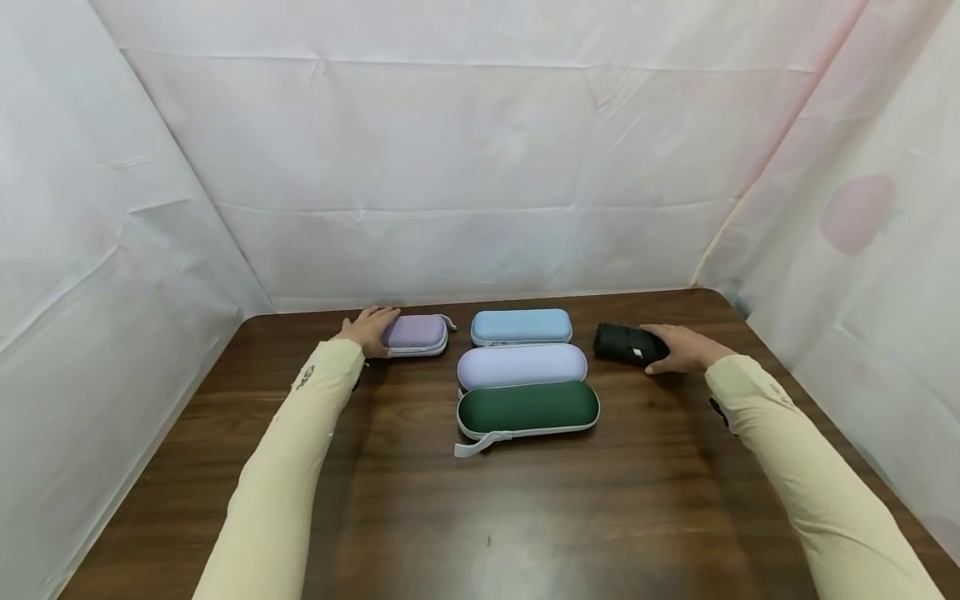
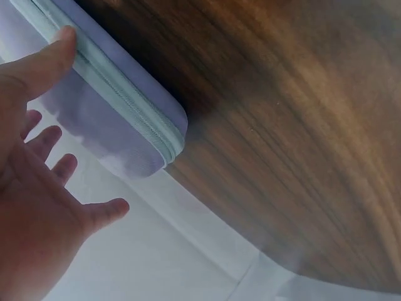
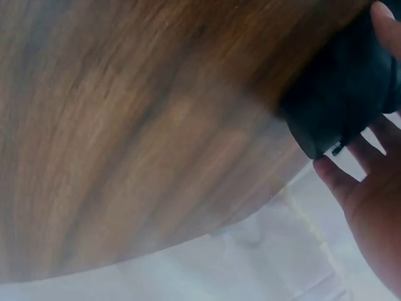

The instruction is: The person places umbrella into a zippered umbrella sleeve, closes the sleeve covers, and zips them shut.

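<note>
My left hand is at the left end of a lilac zip case. In the left wrist view its thumb touches the pale zipper band, while the other fingers are spread along the far side. On the right, my right hand spans the end of a black roll-shaped item with a small white label. Its thumb lies on the near side and its fingers reach along the far side, partly hidden by the black item.
Between the hands, a light blue case, a pale lavender case and a dark green case with a grey strap lie in a column. White sheeting rises behind the brown wooden table and at both sides.
</note>
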A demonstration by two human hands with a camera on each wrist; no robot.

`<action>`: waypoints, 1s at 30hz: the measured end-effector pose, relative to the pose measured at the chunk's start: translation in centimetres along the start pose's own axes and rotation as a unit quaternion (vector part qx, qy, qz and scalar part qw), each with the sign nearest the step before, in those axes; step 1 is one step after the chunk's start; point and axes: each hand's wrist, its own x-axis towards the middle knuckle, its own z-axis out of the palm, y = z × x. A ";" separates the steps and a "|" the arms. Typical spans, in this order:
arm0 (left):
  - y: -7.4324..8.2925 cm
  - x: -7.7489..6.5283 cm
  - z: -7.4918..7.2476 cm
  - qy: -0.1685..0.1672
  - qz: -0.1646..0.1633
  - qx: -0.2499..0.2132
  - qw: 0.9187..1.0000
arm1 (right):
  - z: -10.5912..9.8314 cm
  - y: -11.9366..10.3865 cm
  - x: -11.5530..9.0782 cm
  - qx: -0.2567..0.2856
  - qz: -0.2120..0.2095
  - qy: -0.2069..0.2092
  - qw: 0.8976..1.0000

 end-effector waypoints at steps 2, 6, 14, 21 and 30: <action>-0.1 0.3 0.2 -0.001 0.004 0.008 1.000 | 0.3 0.1 -0.1 0.001 0.002 -0.004 1.000; -0.4 1.1 0.6 0.006 0.011 0.020 1.000 | 0.5 0.1 -0.2 -0.004 0.008 -0.002 1.000; -1.2 1.2 0.6 0.043 0.018 0.028 0.999 | 0.3 -0.4 0.3 -0.006 0.011 0.001 1.000; -1.7 -0.1 -0.3 0.053 0.016 0.026 0.998 | 0.3 -0.7 1.0 -0.007 0.008 0.000 1.000; -0.3 -2.6 -4.2 0.005 0.063 -0.138 0.988 | -0.4 -0.4 1.4 -0.002 0.003 0.008 1.000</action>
